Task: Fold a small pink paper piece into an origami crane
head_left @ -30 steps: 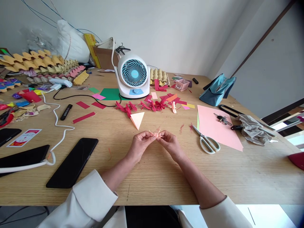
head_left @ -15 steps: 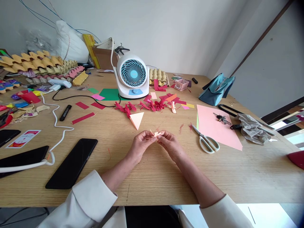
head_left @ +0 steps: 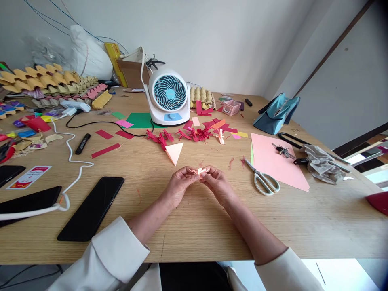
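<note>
A small pale-peach paper flower (head_left: 200,171) is pinched between both hands, just above the wooden table. My left hand (head_left: 178,185) closes thumb and fingers on its left side; my right hand (head_left: 217,185) grips the right side the same way. The fingertips hide part of the paper. Beyond the hands lies a folded peach paper triangle (head_left: 175,153). Behind it runs a row of crimson paper flowers (head_left: 194,134), with one pale paper flower (head_left: 221,136) at its right end. White-handled scissors (head_left: 263,178) rest, blades parted, to the right of my right hand.
A white fan (head_left: 169,97) stands at the back. Pink paper sheets (head_left: 277,161) with keys (head_left: 284,151) lie right, near a teal bag (head_left: 276,114). Left are a black phone (head_left: 91,208), a white cable (head_left: 72,157), a marker (head_left: 83,144) and stacked egg trays (head_left: 45,83).
My hands stay almost in place, fingers shifting slightly on the peach paper flower. Its strips are turned a little differently. Other things have not moved.
</note>
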{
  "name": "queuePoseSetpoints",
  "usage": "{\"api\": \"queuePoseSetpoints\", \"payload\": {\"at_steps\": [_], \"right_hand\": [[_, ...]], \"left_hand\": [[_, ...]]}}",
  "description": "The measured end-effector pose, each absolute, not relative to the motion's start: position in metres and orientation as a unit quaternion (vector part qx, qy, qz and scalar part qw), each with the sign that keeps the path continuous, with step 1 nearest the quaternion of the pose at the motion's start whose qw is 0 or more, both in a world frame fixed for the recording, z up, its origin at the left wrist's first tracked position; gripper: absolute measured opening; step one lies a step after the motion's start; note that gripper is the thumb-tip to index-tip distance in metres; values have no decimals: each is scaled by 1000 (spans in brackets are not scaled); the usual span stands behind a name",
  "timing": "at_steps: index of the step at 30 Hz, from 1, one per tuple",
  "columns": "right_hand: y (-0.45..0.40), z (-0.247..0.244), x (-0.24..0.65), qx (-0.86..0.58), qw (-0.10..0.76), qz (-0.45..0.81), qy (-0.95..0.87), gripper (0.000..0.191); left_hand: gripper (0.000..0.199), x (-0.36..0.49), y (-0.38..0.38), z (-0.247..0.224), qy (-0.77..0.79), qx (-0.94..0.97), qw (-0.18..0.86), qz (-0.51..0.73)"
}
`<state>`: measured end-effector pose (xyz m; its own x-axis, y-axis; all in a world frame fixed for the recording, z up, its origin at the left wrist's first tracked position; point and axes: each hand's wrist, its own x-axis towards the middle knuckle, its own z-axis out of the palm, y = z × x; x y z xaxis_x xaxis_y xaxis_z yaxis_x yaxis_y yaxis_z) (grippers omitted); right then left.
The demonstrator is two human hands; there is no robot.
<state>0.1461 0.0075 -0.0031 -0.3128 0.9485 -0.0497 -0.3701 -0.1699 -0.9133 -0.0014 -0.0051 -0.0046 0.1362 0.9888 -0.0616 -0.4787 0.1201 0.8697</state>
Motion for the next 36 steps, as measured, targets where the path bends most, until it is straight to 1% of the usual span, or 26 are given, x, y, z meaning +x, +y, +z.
{"api": "queuePoseSetpoints", "payload": {"at_steps": [6,9,13,23,29,36], "right_hand": [[9,-9,143,-354,498,642,-463,30],[9,-11,142,-356,502,634,-468,30],[10,-11,142,-352,497,643,-464,31],[11,-11,141,-354,489,643,-470,30],[8,-8,140,-351,493,631,-486,30],[7,-10,137,-338,487,626,-507,29]], "left_hand": [[28,-4,-2,-13,405,414,579,573],[28,-5,-2,-12,420,433,556,571],[31,-5,-3,-7,421,429,564,566],[30,-6,-2,-8,411,431,581,555],[37,-6,-4,-4,408,447,571,555],[26,-4,-3,-9,433,477,537,545]]}}
